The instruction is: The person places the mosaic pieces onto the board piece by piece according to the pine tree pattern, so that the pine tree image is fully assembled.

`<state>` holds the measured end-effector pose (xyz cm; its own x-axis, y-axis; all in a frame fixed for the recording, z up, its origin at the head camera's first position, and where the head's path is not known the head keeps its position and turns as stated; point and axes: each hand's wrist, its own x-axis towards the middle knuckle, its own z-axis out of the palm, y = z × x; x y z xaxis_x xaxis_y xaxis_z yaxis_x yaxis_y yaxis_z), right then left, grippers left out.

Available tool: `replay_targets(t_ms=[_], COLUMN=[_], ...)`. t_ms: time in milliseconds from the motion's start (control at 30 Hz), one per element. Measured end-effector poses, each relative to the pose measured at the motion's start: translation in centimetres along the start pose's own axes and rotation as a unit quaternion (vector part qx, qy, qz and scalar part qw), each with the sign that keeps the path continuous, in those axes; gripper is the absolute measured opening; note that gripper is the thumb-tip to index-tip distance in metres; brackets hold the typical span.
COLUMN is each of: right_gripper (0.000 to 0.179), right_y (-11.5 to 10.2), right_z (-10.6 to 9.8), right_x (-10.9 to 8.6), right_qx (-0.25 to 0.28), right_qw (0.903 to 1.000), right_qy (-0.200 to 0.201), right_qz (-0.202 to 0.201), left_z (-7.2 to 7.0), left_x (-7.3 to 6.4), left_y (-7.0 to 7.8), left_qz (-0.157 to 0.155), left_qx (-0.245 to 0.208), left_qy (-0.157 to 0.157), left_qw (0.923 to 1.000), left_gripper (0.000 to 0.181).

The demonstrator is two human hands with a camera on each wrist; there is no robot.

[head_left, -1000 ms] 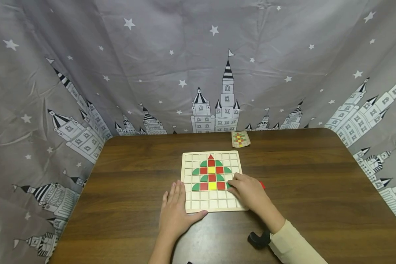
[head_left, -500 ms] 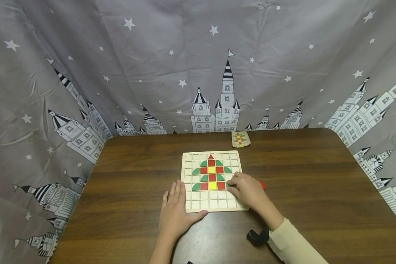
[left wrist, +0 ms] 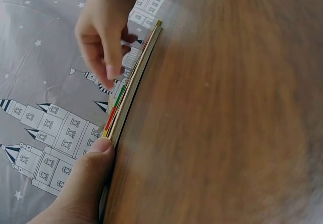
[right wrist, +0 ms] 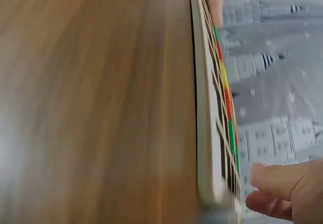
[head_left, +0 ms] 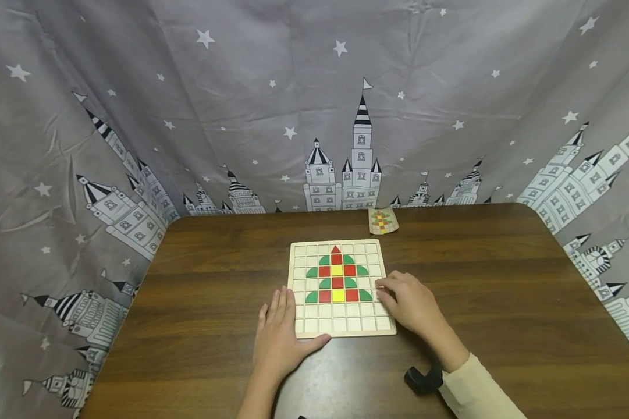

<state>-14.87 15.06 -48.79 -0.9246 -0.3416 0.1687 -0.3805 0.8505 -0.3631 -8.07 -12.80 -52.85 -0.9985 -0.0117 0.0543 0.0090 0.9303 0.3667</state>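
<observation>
A square wooden grid board [head_left: 338, 326] lies on the table, with flat red, yellow and green tiles set in a tree shape. My left hand [head_left: 277, 337] rests with straight fingers along the board's left edge, its thumb at the near edge. In the left wrist view that thumb [left wrist: 96, 158] touches the board's side. Over the right edge of the board hovers my right hand [head_left: 409, 302], fingers loosely bent and nothing seen between them. Left of its fingertips, a green quarter-round tile [head_left: 365, 295] lies in its cell, ending the lowest coloured row.
A small pattern card [head_left: 382, 221] with a similar tree lies at the table's far edge. Behind it hangs a grey curtain [head_left: 241, 116] printed with castles and stars. A black strap-like wrist mount [head_left: 423, 380] sits by the right cuff.
My right hand has let go of the green quarter-round tile and drawn back to the right, which uncovers the tile. The left hand has stayed in place.
</observation>
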Motion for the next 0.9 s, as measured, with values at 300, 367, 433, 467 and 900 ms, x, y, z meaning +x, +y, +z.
replay_targets(t_ms=[300, 367, 433, 467, 900], right_gripper=[0.040, 0.038, 0.036, 0.036, 0.037], right_y=[4.8, 5.4, 5.8, 5.9, 6.9], right_z=[-1.8, -2.1, -2.3, -2.4, -2.5], right_x=[-2.0, -2.3, -2.5, -2.6, -3.3], right_qx=[-0.039, -0.039, -0.032, -0.028, 0.027], right_qw=[0.9971, 0.9968, 0.9968, 0.9969, 0.9969], right_qy=[0.027, 0.030, 0.031, 0.030, -0.003], right_qz=[0.060, 0.063, 0.066, 0.068, 0.074], left_z=[0.0, 0.0, 0.0, 0.0, -0.1], left_x=[0.0, 0.0, -0.1, -0.1, -0.1], left_y=[0.0, 0.0, 0.0, 0.0, 0.1], left_qz=[0.001, 0.001, 0.000, 0.000, 0.001], left_qx=[0.000, 0.001, 0.003, 0.003, 0.003], left_qy=[0.004, 0.004, 0.005, 0.006, 0.006], left_qw=[1.0000, 1.0000, 1.0000, 1.0000, 1.0000], left_gripper=[0.133, 0.133, 0.133, 0.133, 0.132])
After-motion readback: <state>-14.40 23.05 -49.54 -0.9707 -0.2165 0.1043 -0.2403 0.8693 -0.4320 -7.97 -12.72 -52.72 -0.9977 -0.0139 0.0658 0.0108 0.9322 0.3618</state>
